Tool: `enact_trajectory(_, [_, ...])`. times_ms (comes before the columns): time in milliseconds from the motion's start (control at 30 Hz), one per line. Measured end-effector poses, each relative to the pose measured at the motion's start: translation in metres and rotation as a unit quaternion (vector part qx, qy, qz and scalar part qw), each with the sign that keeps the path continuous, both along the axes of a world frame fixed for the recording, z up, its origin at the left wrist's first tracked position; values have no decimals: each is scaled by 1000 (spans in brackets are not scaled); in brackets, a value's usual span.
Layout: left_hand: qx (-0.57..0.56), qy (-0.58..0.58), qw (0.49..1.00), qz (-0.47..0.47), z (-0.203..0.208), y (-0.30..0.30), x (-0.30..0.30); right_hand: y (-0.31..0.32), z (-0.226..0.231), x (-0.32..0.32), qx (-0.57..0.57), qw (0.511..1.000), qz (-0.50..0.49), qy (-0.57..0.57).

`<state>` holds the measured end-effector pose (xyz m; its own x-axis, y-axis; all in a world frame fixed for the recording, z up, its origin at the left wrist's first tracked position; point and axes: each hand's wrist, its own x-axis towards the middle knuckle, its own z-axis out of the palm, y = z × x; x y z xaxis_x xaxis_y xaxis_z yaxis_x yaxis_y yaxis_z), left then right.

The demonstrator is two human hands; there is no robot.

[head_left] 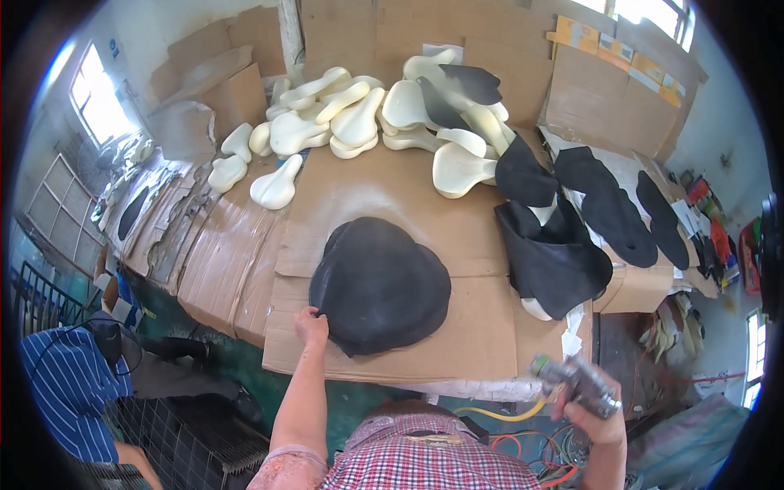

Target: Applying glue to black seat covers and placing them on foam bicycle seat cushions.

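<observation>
On the cardboard-covered tabletop (478, 327) we note a broad, black, lobed flexible-looking sheet (380, 286) lying forward-right of the nearer left hand (312, 327), its grip pinching the left edge; the right hand (603, 426) clasps a silvery metal spray gun (581, 386).

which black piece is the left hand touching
The broad black piece lying on the cardboard, front and centre: the left hand pinches its left edge. No hand touches the other black pieces.
</observation>
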<state>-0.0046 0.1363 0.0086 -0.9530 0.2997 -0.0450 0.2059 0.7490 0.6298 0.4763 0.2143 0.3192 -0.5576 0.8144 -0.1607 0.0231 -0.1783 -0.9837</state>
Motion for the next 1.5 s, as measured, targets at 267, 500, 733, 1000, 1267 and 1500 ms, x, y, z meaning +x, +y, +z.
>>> enact_trajectory(267, [178, -123, 970, 107, -10, 0, 1, -8, 8, 15, 10, 999, -27, -44])
enact_trajectory(500, [354, -335, 861, 146, 10, 1, 5, -25, 1, 21, -54, 997, 35, -49])
enact_trajectory(733, [385, -379, 824, 171, 4, -3, 1, -13, -5, 4, 20, 998, -56, 28])
enact_trajectory(1000, [378, -398, 830, 93, 10, 3, 20, -22, -7, 16, -24, 999, -15, -34])
enact_trajectory(1267, [450, -444, 774, 41, 40, 20, 26, -9, -16, 15, -18, 999, 27, -9])
enact_trajectory(1500, [708, -365, 604, -32, 197, 48, 18, -10, -17, 7, -7, 1000, 27, 8])
